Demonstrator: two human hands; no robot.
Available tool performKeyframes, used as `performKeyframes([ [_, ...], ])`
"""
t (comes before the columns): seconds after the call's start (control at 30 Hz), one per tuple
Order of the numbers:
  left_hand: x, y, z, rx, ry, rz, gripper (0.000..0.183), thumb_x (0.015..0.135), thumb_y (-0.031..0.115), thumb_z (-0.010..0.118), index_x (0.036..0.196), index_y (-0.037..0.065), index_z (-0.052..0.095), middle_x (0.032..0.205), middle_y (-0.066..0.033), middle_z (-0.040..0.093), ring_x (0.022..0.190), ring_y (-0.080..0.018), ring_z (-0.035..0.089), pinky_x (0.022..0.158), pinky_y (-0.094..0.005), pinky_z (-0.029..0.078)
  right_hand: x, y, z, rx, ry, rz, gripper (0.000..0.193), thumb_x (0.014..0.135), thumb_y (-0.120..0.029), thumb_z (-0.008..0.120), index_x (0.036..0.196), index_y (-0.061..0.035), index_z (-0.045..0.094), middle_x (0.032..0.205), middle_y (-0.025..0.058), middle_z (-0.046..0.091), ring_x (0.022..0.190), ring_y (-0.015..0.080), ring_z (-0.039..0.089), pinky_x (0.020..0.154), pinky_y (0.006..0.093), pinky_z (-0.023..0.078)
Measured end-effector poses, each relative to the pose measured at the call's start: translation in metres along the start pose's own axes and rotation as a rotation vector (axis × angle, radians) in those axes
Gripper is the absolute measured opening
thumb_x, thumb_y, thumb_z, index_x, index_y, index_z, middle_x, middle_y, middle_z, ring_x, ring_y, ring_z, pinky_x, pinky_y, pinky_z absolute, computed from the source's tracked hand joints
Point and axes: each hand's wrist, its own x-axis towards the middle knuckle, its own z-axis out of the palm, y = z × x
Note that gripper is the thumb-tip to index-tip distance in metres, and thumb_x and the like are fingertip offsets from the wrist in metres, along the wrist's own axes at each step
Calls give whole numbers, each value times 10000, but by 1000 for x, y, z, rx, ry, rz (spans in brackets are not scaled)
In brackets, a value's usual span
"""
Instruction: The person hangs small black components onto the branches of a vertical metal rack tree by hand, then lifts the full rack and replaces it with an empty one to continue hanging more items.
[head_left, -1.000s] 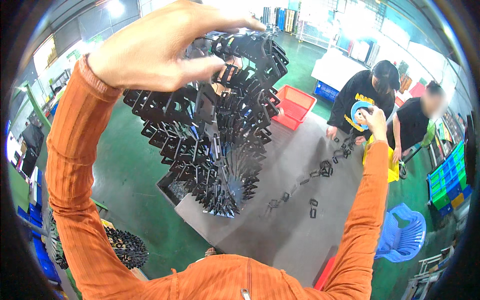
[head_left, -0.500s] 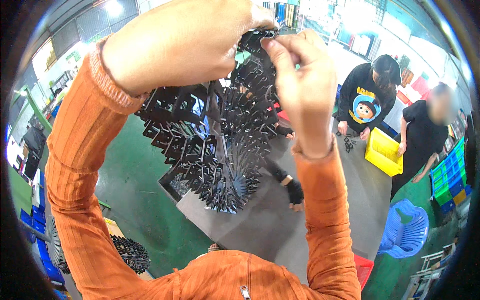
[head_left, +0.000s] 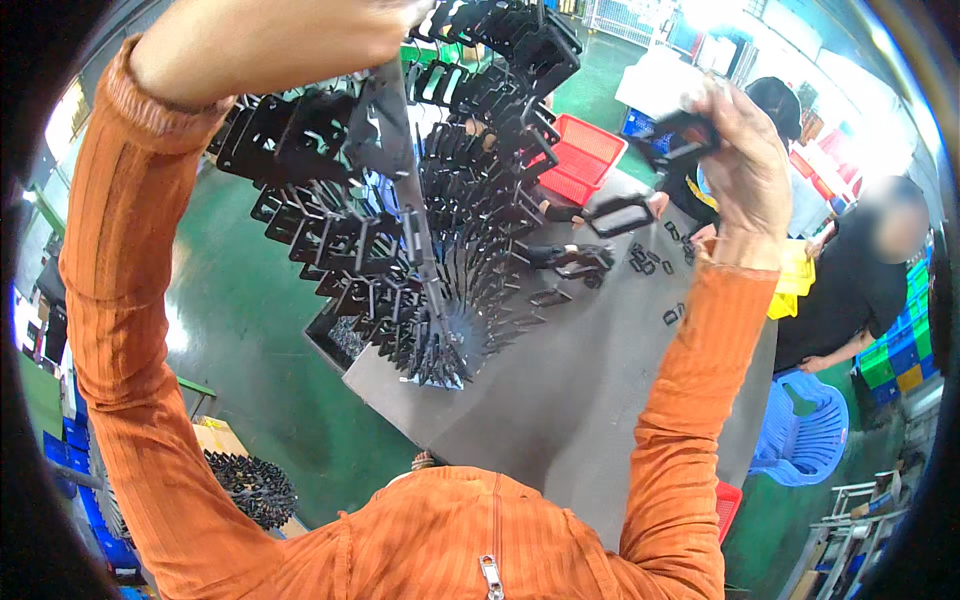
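A tall rack (head_left: 405, 190) with a central post stands before me, its tiers fanned with small black rectangular frames. My left hand (head_left: 290, 45) is at the rack's upper part. Its fingers run out past the top edge, so their grip is hidden. Out to the right, my right hand (head_left: 748, 165) is raised, its fingers closed on a black frame (head_left: 690, 142) that is blurred by motion. Below that piece, another person's fingers (head_left: 657, 204) are at a second black frame (head_left: 618, 215). Dark-gloved hands (head_left: 565, 258) of someone else show beside the rack.
Loose black frames (head_left: 652, 260) lie on the grey table (head_left: 520, 420). A red basket (head_left: 580, 158) sits behind the rack, a yellow crate (head_left: 793, 280) by a person in black (head_left: 860, 280). A blue plastic chair (head_left: 803, 430) stands at the right. Another loaded rack (head_left: 250, 490) is lower left.
My right hand has left the rack's top and swung right, now with a black frame in it. My left hand has shifted up and left. The red basket has come into fuller view.
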Motion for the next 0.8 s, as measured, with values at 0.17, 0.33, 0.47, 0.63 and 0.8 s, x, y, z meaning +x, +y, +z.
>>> performKeyframes([
  [0.17, -20, -6, -8, -113, -17, 1, 503, 862, -80, 540, 1362, -38, 570, 992, -244, 710, 729, -333, 680, 697, -414, 553, -49, -17, -124, -443, 259, 131, 334, 968, -249, 696, 1178, 8, 725, 1088, 37, 723, 990, 127, 622, 908, 275, 442],
  [0.33, -16, 10, -24, -65, -11, 125, 546, 878, 9, 599, 1407, -68, 490, 1087, -270, 707, 886, -377, 716, 805, -440, 569, -83, -18, -189, -1600, 307, 807, 391, 922, -316, 730, 1162, -8, 729, 1029, 135, 761, 909, 190, 707, 811, 362, 527],
  [0.47, -9, 22, -39, -159, -107, -19, 576, 891, 155, 649, 1370, -121, 486, 1016, -310, 695, 856, -398, 714, 794, -450, 577, -68, -14, -106, -1765, 469, 280, 459, 886, -401, 733, 1133, -14, 724, 1074, 207, 738, 999, 375, 708, 871, 436, 529],
  [0.63, 0, 28, -42, -46, -110, -58, 421, 868, 105, 596, 1216, -132, 605, 775, -279, 664, 655, -377, 672, 649, -446, 563, -23, -15, 87, -1086, 316, -428, 183, 901, -163, 766, 1048, -56, 745, 926, 101, 744, 727, 180, 694, 715, 313, 550],
  [0.8, 21, 25, -41, 60, -266, -247, 332, 821, 21, 571, 1115, -106, 661, 677, -245, 647, 571, -329, 652, 547, -397, 547, 17, -3, 168, -1154, 435, -554, 227, 879, -204, 768, 1053, -67, 716, 869, 101, 724, 677, 317, 689, 621, 407, 538],
])
